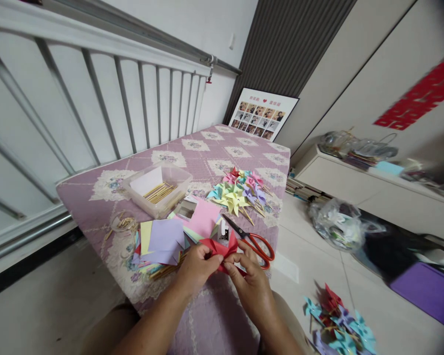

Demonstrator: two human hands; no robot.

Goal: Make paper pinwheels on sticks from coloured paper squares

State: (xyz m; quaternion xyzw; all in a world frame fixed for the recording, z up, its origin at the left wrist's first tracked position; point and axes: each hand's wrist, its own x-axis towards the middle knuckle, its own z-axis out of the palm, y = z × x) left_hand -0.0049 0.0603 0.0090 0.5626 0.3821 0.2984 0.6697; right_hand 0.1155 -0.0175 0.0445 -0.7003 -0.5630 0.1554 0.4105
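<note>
Right, straight to the head view, and everything gathers at the red paper [229,243], held up just over the near part of the flowered cloth [207,315], between the two hands. Left hand [198,264] has its side of it, thumb and forefinger pinched on the folds; right hand [249,273] pinches from the other side, its thumb and forefinger coming in close to the middle. So here's the relation that counts, as I judge it: the two sets of fingertips meet almost nose to nose at the centre of the paper, with neither hand nearer than the other. No clear long axis on this piece, mind you; it's folded, its points flaring up and away from the wearer, and whatever lies under the thumbs is hidden. Now, just beyond the right hand, the scissors [243,231] lie aslant, orange loops beside that hand, blade tips pointing away and to the left. Over on the left hand's side sit the loose coloured sheets [166,236], with the plastic box [142,204] of sticks [159,192] farther back. And past the scissors, well apart from both grips, rests a bright heap of pinwheels [235,195]!
</note>
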